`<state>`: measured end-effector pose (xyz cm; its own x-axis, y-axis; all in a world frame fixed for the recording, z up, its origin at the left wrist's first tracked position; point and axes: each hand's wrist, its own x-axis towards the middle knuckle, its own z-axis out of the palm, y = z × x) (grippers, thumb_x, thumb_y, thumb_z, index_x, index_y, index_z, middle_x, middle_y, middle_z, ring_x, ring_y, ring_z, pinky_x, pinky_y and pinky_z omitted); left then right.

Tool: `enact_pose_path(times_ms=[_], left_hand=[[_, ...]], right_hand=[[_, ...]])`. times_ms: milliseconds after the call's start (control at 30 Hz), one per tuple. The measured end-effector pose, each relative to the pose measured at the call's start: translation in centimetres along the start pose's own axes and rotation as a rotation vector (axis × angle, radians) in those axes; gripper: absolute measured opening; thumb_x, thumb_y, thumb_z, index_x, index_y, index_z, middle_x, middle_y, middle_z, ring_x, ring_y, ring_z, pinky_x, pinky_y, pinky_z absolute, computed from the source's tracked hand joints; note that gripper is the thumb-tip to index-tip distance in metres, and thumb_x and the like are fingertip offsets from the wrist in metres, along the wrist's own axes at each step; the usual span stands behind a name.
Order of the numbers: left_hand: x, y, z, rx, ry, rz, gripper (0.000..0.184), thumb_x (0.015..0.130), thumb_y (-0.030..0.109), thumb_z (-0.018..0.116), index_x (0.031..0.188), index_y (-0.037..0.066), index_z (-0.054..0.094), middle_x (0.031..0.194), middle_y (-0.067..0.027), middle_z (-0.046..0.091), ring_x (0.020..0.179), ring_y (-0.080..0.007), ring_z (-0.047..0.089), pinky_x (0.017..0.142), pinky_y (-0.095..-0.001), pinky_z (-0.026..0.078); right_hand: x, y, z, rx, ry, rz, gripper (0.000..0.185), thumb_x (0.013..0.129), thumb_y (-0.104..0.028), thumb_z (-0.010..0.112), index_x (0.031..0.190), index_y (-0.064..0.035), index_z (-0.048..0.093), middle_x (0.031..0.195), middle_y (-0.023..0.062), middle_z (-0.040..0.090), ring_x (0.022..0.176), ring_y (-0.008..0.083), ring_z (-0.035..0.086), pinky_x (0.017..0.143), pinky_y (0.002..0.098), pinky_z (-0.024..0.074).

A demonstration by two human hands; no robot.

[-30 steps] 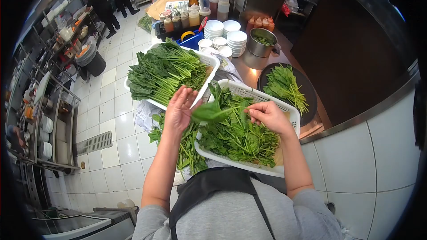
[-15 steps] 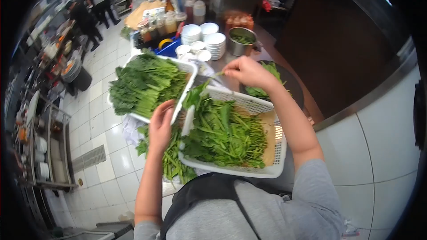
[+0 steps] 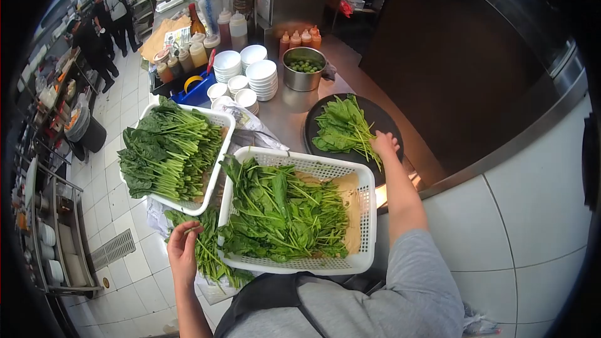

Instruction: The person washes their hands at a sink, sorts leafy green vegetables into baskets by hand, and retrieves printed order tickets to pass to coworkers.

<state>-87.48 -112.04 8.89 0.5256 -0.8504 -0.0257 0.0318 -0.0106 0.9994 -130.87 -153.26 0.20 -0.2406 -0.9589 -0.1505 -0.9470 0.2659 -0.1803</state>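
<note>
My right hand (image 3: 385, 144) is at the stem ends of a bunch of leafy greens (image 3: 341, 125) on a round black tray (image 3: 311, 134). Its fingers are curled at the stems. My left hand (image 3: 183, 251) is raised over loose greens (image 3: 213, 256) left of the near basket, with thumb and fingertips drawn together. Whatever may lie between them is too small to make out. A white perforated basket (image 3: 368, 238) in front of me contains a jumbled heap of greens (image 3: 282, 209). Beyond it, a second white basket (image 3: 226, 141) bears neatly layered greens (image 3: 172, 150).
White bowls (image 3: 261, 78), a steel pot (image 3: 303, 78) of small green pieces and orange-filled bottles (image 3: 300, 39) stand at the back. Sauce bottles (image 3: 188, 56) crowd the back left. A dark panel (image 3: 432, 69) rises at right. People (image 3: 116, 9) stand far left.
My right hand has moved from above the near basket, where it pinched a leafy stem, rightward to the tray. My left hand has drawn back toward me. The camera view has shifted.
</note>
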Motion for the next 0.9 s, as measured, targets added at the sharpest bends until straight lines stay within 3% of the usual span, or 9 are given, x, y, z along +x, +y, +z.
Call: enact_pose_path(times_ms=[100, 233, 400, 500, 600, 700, 733, 867, 900], left_hand=[[-0.2, 0.5, 0.5, 0.047, -0.008, -0.015, 0.018, 0.090, 0.002, 0.051, 0.108, -0.002, 0.054, 0.105, -0.0094, 0.060, 0.097, -0.0180, 0.059, 0.087, -0.0288, 0.044], [-0.1, 0.9, 1.6, 0.056, -0.027, -0.024, 0.018, 0.090, 0.002, 0.051, 0.107, -0.002, 0.054, 0.102, -0.0090, 0.061, 0.095, -0.0170, 0.059, 0.087, -0.0284, 0.043], [-0.9, 1.6, 1.8, 0.059, -0.062, -0.079, 0.017, 0.089, 0.001, 0.053, 0.105, -0.003, 0.054, 0.100, -0.0097, 0.062, 0.092, -0.0172, 0.060, 0.085, -0.0289, 0.045], [-1.4, 1.5, 1.4, 0.055, -0.055, -0.109, 0.017, 0.089, 0.001, 0.053, 0.105, -0.003, 0.054, 0.099, -0.0103, 0.062, 0.092, -0.0182, 0.060, 0.085, -0.0290, 0.045], [-1.5, 0.7, 1.0, 0.023, -0.015, -0.129, 0.017, 0.089, 0.000, 0.053, 0.105, -0.003, 0.054, 0.100, -0.0110, 0.062, 0.092, -0.0190, 0.061, 0.085, -0.0295, 0.046], [-1.1, 0.1, 1.5, -0.011, -0.025, -0.120, 0.018, 0.089, 0.001, 0.053, 0.106, -0.002, 0.054, 0.099, -0.0110, 0.062, 0.092, -0.0189, 0.061, 0.085, -0.0300, 0.046], [-1.0, 0.0, 1.7, -0.020, -0.035, -0.116, 0.018, 0.089, 0.001, 0.053, 0.106, -0.002, 0.054, 0.099, -0.0110, 0.062, 0.092, -0.0189, 0.061, 0.085, -0.0301, 0.046], [-0.4, 0.6, 2.6, 0.015, -0.069, -0.114, 0.018, 0.089, 0.002, 0.054, 0.106, -0.002, 0.054, 0.099, -0.0105, 0.062, 0.092, -0.0186, 0.060, 0.086, -0.0304, 0.045], [-0.3, 0.9, 2.7, 0.015, -0.069, -0.118, 0.018, 0.089, 0.002, 0.054, 0.106, -0.002, 0.054, 0.098, -0.0104, 0.062, 0.092, -0.0184, 0.060, 0.086, -0.0304, 0.045]], right_hand=[[-0.6, -0.4, 0.0, 0.048, -0.070, -0.151, 0.099, 0.065, -0.052, 0.073, 0.144, -0.0214, 0.021, 0.151, 0.0179, 0.004, 0.137, 0.0406, 0.008, 0.106, 0.0541, 0.0158], [0.7, -2.4, 0.4, -0.021, -0.120, -0.313, 0.134, 0.047, -0.052, 0.084, 0.146, -0.0151, 0.002, 0.151, 0.0196, 0.001, 0.139, 0.0386, -0.001, 0.110, 0.0513, 0.0107], [3.0, -1.4, 2.9, 0.053, -0.204, -0.288, 0.135, 0.048, -0.048, 0.085, 0.145, -0.0072, 0.001, 0.149, 0.0202, 0.010, 0.137, 0.0372, 0.013, 0.107, 0.0509, 0.0192], [2.4, -2.0, 2.5, 0.025, -0.105, -0.319, 0.122, 0.048, -0.045, 0.085, 0.141, -0.0030, 0.018, 0.140, 0.0208, 0.033, 0.129, 0.0338, 0.034, 0.104, 0.0498, 0.0248], [1.7, -2.8, 2.7, 0.055, -0.238, -0.211, 0.090, 0.054, -0.038, 0.081, 0.127, -0.0022, 0.043, 0.121, 0.0185, 0.055, 0.115, 0.0321, 0.051, 0.100, 0.0509, 0.0310], [0.3, -3.1, 2.6, 0.096, -0.142, -0.188, 0.060, 0.059, -0.032, 0.075, 0.110, -0.0042, 0.057, 0.108, 0.0167, 0.062, 0.105, 0.0323, 0.058, 0.095, 0.0550, 0.0354], [0.0, -3.4, 2.5, 0.105, -0.109, -0.196, 0.049, 0.062, -0.029, 0.072, 0.103, -0.0059, 0.063, 0.107, 0.0184, 0.062, 0.102, 0.0335, 0.059, 0.091, 0.0515, 0.0415], [1.9, -4.5, 1.1, 0.371, -0.081, -0.255, 0.045, 0.062, -0.028, 0.071, 0.099, -0.0030, 0.065, 0.098, 0.0207, 0.064, 0.094, 0.0346, 0.062, 0.082, 0.0407, 0.0492], [2.0, -5.0, -0.3, 0.432, -0.070, -0.285, 0.043, 0.062, -0.027, 0.071, 0.096, -0.0020, 0.065, 0.096, 0.0205, 0.065, 0.095, 0.0343, 0.062, 0.082, 0.0417, 0.0489]])
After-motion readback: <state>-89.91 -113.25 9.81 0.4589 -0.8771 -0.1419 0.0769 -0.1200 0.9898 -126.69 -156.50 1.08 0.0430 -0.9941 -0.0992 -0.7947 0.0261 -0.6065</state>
